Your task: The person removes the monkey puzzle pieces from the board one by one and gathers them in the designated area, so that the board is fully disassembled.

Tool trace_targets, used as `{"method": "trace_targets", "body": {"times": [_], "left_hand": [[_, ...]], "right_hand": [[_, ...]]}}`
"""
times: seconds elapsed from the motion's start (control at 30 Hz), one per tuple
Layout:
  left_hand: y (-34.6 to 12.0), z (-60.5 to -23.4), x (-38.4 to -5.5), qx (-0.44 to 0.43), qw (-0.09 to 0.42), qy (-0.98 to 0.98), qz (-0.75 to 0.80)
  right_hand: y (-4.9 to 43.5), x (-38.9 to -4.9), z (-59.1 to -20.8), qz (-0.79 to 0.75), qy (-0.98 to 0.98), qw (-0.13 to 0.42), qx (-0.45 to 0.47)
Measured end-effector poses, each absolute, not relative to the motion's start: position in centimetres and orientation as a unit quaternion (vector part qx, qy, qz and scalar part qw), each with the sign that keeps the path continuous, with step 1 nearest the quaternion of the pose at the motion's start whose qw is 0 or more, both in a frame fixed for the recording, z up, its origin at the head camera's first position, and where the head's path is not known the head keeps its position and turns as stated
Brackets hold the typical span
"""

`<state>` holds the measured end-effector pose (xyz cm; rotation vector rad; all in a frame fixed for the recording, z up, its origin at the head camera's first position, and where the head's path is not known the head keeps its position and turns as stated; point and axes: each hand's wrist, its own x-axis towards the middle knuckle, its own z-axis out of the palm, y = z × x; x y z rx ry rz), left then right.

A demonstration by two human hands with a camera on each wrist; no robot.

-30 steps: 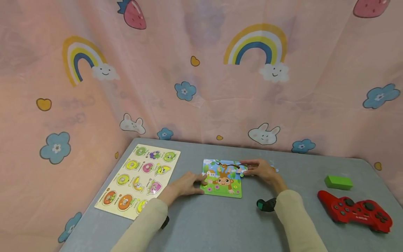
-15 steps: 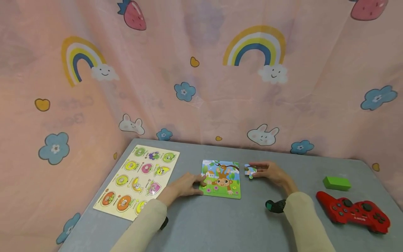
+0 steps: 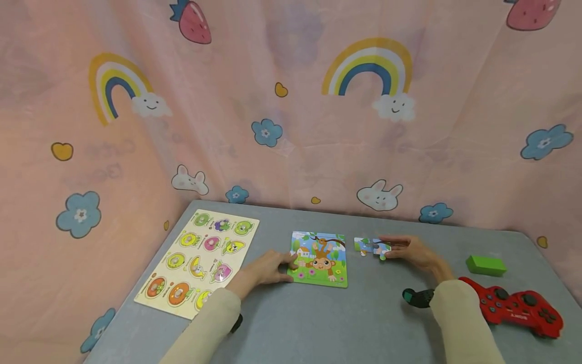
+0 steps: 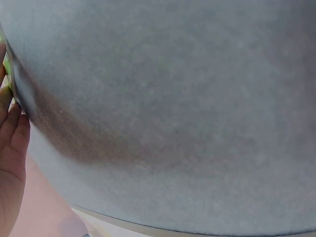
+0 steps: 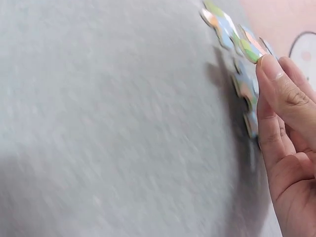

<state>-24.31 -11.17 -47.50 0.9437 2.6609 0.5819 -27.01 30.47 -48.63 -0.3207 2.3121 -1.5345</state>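
A square jigsaw board (image 3: 318, 266) with a monkey picture lies mid-table. My left hand (image 3: 269, 267) grips its left edge; in the left wrist view, the fingers (image 4: 11, 131) meet the board's edge at the far left. To the right of the board, my right hand (image 3: 411, 253) pinches a jigsaw piece (image 3: 381, 248) between thumb and fingers. Another jigsaw piece (image 3: 362, 245) lies just left of it, between the board and the hand. In the right wrist view the held piece (image 5: 251, 49) shows at the thumb tip, with more pieces (image 5: 243, 81) partly hidden behind the fingers.
A cream board of fruit pictures (image 3: 188, 253) lies on the left, beside the left forearm. On the right are a green block (image 3: 486, 265) and a red game controller (image 3: 523, 309), partly covered by the right sleeve. A pink patterned curtain (image 3: 291, 167) stands behind the grey table (image 3: 336, 323).
My right hand has moved right, away from the monkey board, with the jigsaw piece. A second piece now shows to its left. My left hand stays at the board.
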Motion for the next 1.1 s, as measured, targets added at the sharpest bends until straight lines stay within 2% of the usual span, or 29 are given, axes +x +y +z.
{"method": "trace_targets", "body": {"times": [0.23,0.6,1.1], "left_hand": [[-11.2,-47.5,-24.4,0.331,0.124,0.913,0.201],[-11.2,-47.5,-24.5,0.338,0.124,0.911,0.204],[-11.4,-47.3,-24.3,0.34,0.125,0.907,0.216]], "right_hand": [[33.0,-26.7,-47.9,-0.52,0.829,0.174,-0.11],[36.3,-26.5,-47.7,-0.496,0.84,0.205,-0.082],[36.4,-27.5,-46.5,-0.386,0.899,0.183,-0.094]]}}
